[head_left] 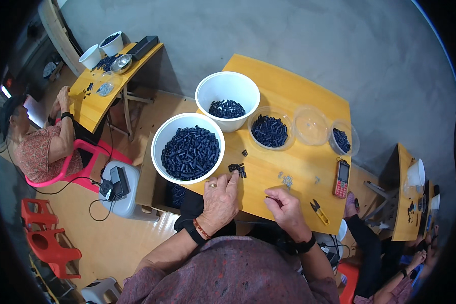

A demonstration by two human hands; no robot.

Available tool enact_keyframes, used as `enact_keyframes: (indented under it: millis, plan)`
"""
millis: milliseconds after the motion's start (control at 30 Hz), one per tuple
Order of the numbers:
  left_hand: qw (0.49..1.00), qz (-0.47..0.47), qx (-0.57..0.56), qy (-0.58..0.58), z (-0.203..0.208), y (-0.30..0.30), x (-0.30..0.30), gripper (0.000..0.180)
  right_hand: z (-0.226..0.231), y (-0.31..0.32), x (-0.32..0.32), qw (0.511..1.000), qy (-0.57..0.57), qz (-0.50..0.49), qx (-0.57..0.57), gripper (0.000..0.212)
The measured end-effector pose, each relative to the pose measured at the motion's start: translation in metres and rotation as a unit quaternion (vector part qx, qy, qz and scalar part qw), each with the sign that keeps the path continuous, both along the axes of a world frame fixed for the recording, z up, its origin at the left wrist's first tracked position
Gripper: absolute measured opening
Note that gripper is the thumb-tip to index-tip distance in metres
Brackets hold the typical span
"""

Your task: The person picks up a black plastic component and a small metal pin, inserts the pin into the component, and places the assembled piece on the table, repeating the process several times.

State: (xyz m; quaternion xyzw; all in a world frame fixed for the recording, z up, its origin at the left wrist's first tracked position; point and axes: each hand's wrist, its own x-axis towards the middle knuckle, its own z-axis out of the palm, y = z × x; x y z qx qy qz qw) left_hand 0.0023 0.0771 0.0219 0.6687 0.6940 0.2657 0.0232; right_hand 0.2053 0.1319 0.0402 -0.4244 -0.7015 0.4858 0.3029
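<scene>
My left hand [219,201] lies at the near edge of the yellow table, its fingers stretched out. One fingertip touches a small heap of black plastic pieces [237,169], and a separate black piece [244,152] lies just beyond. My right hand [289,212] is closed in a pinch over the tabletop; whatever is between its fingertips is too small to make out. Past that hand are several small clear pieces [287,181]. Left of the heap stands a white bucket [158,164] full of short black tubular pieces [190,152].
Behind it is another white bucket [253,90], part filled. Clear round tubs [294,124] line the table's far side. A red phone [341,178] and yellow thread snips [319,213] lie at right. Another person [48,137] works at a table on the left; red stools [50,248] stand below.
</scene>
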Motion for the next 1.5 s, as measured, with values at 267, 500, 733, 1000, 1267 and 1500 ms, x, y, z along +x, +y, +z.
enact_keyframes:
  millis: [267, 500, 733, 1000, 1267, 1500]
  plan:
    - [0.996, -0.019, 0.061, -0.059, -0.005, 0.0, -0.004, 0.035, -0.012, -0.006, 0.008, 0.998, 0.03, -0.054, -0.013, 0.015]
    - [0.993, -0.025, 0.079, -0.082, -0.008, 0.003, -0.011, 0.016, 0.006, 0.004, 0.006, 0.981, -0.079, -0.017, 0.175, 0.006]
    - [0.983, -0.04, 0.103, -0.148, -0.004, 0.001, -0.009, 0.018, 0.003, 0.004, -0.01, 0.973, -0.138, 0.023, 0.184, 0.011]
    - [0.947, -0.051, 0.103, -0.299, -0.001, -0.012, 0.018, 0.018, -0.006, 0.007, -0.022, 0.972, -0.089, 0.015, 0.216, 0.018]
    - [0.962, -0.094, 0.077, -0.244, -0.002, -0.01, 0.012, 0.018, -0.005, 0.017, 0.04, 0.966, -0.057, -0.127, 0.22, 0.011]
    - [0.967, -0.09, 0.095, -0.219, -0.005, -0.006, 0.017, 0.017, -0.003, 0.017, 0.046, 0.968, -0.083, -0.13, 0.2, 0.006]
